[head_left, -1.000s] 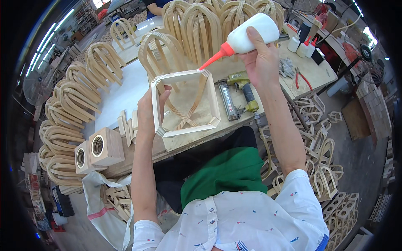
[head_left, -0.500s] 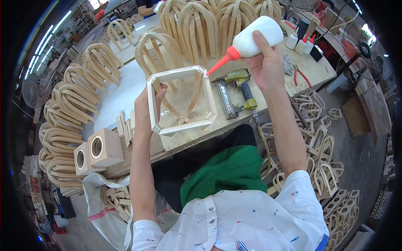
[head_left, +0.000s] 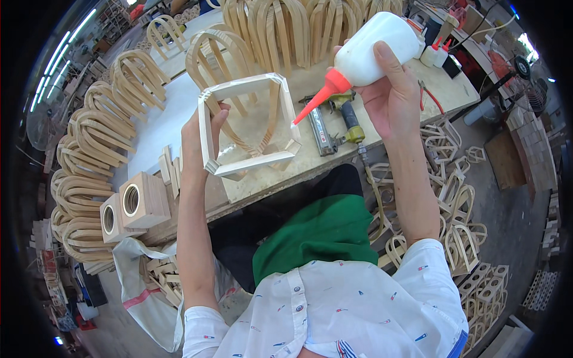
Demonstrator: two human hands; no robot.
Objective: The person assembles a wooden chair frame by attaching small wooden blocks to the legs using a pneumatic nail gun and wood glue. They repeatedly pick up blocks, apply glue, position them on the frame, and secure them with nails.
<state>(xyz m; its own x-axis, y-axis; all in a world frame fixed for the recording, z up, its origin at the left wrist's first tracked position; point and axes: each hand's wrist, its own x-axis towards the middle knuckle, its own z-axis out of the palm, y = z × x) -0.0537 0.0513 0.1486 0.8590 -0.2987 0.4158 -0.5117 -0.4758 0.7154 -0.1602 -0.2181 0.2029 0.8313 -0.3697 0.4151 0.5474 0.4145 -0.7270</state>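
My left hand [head_left: 202, 132] is closed on a light wooden frame [head_left: 256, 161], roughly square with cut corners, held up above the worktable. In my right hand [head_left: 391, 98] is a white squeeze bottle [head_left: 377, 49] with a red tapered nozzle, tilted down to the left. The nozzle tip is at the frame's right side bar, seemingly touching it. Behind the frame, a bent-wood arched piece [head_left: 224, 62] stands on the table. A green and black nail gun [head_left: 334, 122] lies just right of the frame, partly hidden by the bottle's nozzle.
Stacked wooden arches [head_left: 271, 36] line the table's far and left sides. Two wooden blocks with round threaded holes [head_left: 143, 201] sit at its left front edge. Red-handled pliers [head_left: 431, 98] and small red-capped bottles [head_left: 434, 55] lie right. An air hose [head_left: 375, 191] hangs down.
The nozzle tip has moved from the frame's upper right corner down along its right side bar. The bottle is tilted more steeply, and the frame appears slightly higher and further left.
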